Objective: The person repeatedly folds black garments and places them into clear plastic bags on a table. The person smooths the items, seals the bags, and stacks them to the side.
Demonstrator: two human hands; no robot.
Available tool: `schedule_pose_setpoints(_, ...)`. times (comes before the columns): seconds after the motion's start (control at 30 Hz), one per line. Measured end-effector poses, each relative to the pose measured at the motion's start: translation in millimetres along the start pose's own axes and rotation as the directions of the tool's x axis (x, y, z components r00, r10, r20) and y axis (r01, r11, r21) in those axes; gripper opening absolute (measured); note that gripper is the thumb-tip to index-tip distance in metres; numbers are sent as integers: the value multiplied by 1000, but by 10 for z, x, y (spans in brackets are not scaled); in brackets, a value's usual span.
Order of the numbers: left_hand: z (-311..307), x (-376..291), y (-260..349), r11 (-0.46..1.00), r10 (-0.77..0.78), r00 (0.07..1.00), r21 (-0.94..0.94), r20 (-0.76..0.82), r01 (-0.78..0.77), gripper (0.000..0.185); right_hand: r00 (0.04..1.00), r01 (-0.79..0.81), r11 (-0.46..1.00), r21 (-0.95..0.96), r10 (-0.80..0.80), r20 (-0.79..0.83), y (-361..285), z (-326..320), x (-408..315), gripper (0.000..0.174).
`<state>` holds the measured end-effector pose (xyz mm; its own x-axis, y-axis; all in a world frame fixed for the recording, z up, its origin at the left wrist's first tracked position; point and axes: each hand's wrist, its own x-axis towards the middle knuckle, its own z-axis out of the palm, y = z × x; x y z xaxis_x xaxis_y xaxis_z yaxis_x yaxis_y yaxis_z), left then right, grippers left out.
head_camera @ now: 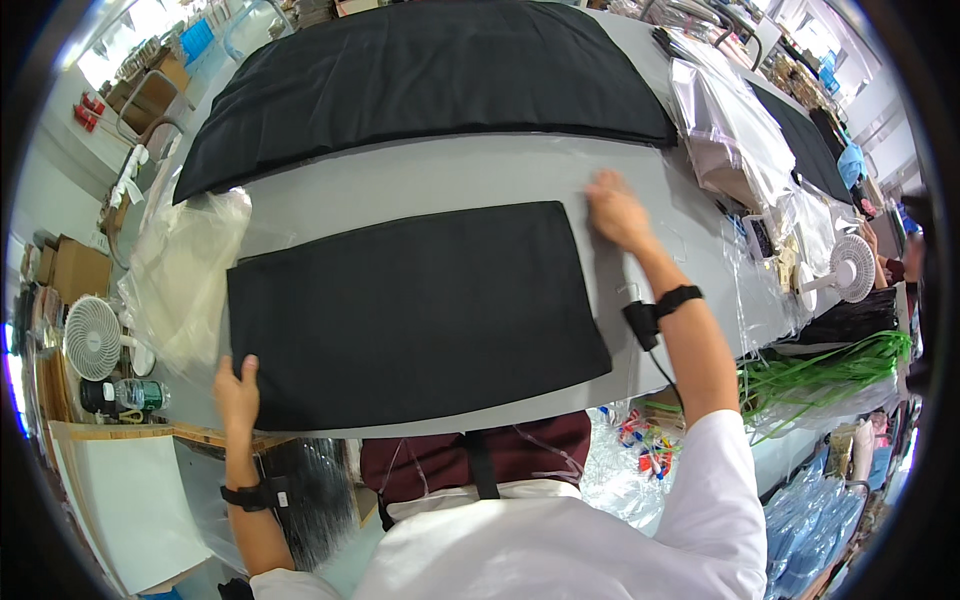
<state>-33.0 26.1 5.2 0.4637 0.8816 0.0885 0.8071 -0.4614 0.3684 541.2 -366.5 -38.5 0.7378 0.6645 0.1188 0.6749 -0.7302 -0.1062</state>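
Observation:
A folded black fabric piece (420, 315) lies flat on the grey tabletop (450, 169) in front of me. My left hand (238, 394) is at its lower left edge, thumb apart from the fingers, with the thumb touching the cloth. Beyond the upper right corner of the piece is my right hand (616, 210), blurred and apart from the cloth, low over the table. Its fingertips are too smeared to read. Farther back, a larger stack of black fabric (442, 75) spans the table.
Clear plastic bags (184, 277) lie at the left, near a white fan (94, 337) and a plastic bottle (142, 394). At the right are more plastic bags (727, 135), a phone (757, 236), and another small fan (851, 268). Green strips (825, 371) hang below the right edge.

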Motion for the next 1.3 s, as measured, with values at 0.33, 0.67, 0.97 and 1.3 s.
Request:
schedule_pose_setpoints(0.33,260,-285,1905,704,178,962,-710,205,21,70,999,-18,805,593,44,-30,-358,-609,-972,44)
schedule_pose_setpoints(0.67,578,-912,2710,538,571,711,-841,411,54,41,910,-402,96,911,-64,409,-1399,-528,-1184,73)
schedule_pose_setpoints(0.97,550,-1011,1957,685,705,705,-333,76,-648,37,995,-61,977,202,45,84,-1106,-814,-1131,92)
schedule_pose_setpoints(1.3,759,-891,1794,731,631,775,-353,26,-584,30,664,710,607,358,-746,-54,-2607,-107,-568,98)
